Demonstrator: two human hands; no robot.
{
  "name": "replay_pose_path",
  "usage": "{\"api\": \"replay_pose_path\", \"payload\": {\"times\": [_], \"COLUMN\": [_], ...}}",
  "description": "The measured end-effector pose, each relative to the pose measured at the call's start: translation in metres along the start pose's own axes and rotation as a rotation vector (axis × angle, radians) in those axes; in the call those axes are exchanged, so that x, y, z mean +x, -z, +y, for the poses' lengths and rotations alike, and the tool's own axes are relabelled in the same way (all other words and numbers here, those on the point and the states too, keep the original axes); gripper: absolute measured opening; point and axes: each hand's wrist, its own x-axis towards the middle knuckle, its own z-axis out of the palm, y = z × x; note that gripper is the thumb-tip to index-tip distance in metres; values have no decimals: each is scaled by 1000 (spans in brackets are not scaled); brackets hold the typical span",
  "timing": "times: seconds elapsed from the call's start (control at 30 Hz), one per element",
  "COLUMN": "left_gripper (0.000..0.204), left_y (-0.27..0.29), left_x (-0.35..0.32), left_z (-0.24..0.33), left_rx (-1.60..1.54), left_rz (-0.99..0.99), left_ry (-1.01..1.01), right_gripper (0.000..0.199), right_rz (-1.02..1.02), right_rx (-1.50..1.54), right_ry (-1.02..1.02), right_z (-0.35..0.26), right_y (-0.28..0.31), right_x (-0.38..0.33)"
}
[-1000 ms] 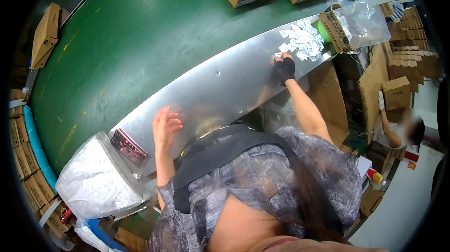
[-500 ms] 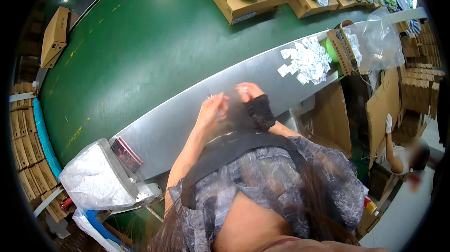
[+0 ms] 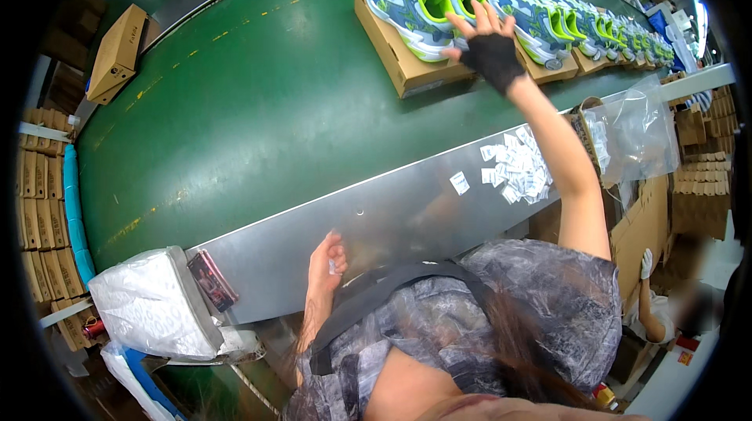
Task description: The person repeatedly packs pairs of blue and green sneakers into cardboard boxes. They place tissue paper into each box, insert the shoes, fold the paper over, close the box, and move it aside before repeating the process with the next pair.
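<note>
The right hand, gloved, fingers spread and holding nothing, reaches over the shoes on a box on the belt. The left hand, curled around a small white tag, rests at the tabletop edge.

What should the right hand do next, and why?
Probably lower onto the nearest shoe. The right hand, in a fingerless black glove, hovers open just above the pair on the first cardboard box, touching nothing clearly. The left hand pinches a small white tag at the metal ledge.
</note>
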Motion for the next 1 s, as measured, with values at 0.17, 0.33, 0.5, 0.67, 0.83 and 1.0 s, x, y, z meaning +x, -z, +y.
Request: {"api": "replay_pose_path", "payload": {"times": [0.17,0.33,0.5,0.67,0.83,1.0], "left_gripper": [24,20,17,21,27,46], "left_y": [3,0,-6,-95,-90,-58], "left_x": [-16,-41,-81,-89,2,15], "left_z": [5,26,94,131,117,110], "left_rx": [31,221,413,870,1382,1345], "left_rz": [95,195,291,294,336,334], "left_ry": [-152,-354,-906,-1423,-1428,-659], "right_gripper": [65,58,56,28,38,16], "right_rz": [-494,83,-116,-69,-19,-246], "right_rx": [249,93,333,876,880,566], "right_ry": [-90,48,567,938,1056,447], "right_z": [3,-6,-76,-147,-211,-161], "right_y": [-14,-32,73,99,60,-12], "right_x": [61,-18,-49,-102,-133,-55]}}
